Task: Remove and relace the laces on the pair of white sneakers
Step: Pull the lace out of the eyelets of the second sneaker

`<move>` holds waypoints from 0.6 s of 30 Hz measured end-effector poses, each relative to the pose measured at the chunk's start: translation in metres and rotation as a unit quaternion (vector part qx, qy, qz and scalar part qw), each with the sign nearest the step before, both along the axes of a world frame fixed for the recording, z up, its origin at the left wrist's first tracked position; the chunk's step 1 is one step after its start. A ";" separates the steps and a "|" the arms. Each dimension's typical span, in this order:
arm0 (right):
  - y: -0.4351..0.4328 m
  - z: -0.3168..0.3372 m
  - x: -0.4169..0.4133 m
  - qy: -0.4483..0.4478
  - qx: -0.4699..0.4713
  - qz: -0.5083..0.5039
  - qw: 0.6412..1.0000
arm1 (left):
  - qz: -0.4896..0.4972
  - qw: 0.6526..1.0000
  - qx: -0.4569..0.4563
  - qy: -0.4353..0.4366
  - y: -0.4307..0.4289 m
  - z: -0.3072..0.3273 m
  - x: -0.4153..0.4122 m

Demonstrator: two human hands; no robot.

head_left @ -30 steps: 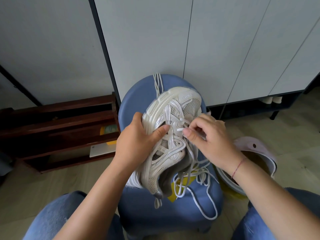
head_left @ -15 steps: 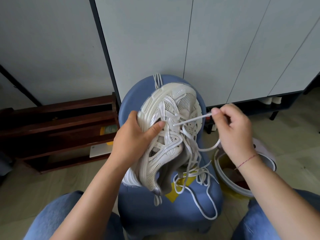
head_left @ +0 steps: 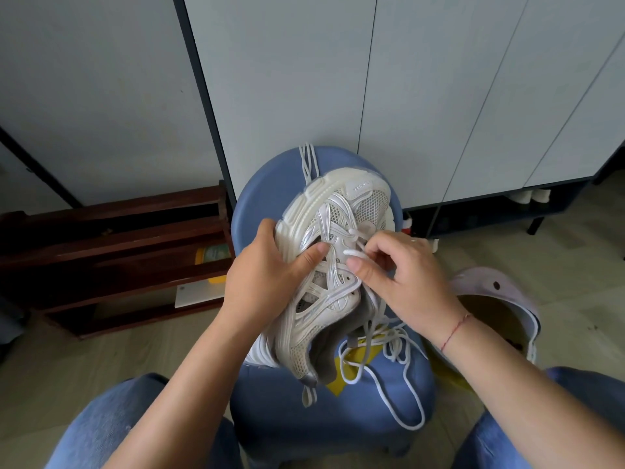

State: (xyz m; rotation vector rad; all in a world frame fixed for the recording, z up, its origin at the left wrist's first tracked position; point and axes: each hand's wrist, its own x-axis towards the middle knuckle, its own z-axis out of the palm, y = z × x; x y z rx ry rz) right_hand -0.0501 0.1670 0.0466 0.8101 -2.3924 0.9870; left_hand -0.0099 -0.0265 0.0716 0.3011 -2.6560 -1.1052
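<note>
A: On the blue stool (head_left: 257,204), the left hand (head_left: 267,269) grips the sneaker (head_left: 338,211); the right hand (head_left: 406,275) pinches the lace (head_left: 353,253), apparently near an eyelet.
B: Risk: slack loops at the stool's front may snag, jerking it free.

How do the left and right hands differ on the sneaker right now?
The left hand grips the sneaker by its sole edge, thumb across the upper; the right hand pinches the lace tip at the eyelets. The right wrist wears a red string; the left wrist is bare. Both work the same sneaker over the blue stool.
</note>
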 end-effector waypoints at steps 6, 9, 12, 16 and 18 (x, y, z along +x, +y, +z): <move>0.009 0.011 -0.005 0.043 -0.069 -0.006 0.997 | -0.008 1.000 0.022 0.000 -0.002 0.003 0.000; 0.027 0.014 -0.011 0.006 -0.121 -0.077 0.990 | 0.006 0.999 0.048 0.004 -0.006 0.007 0.001; 0.037 0.016 -0.015 -0.054 -0.148 -0.104 0.982 | 0.016 0.999 0.050 0.005 -0.008 0.008 0.001; 0.025 0.017 -0.006 -0.123 -0.069 -0.009 0.990 | 0.009 0.999 0.031 -0.004 -0.002 0.007 0.002; 0.013 0.011 -0.001 -0.081 -0.014 0.008 0.997 | 0.003 1.000 0.019 -0.008 0.001 0.006 0.003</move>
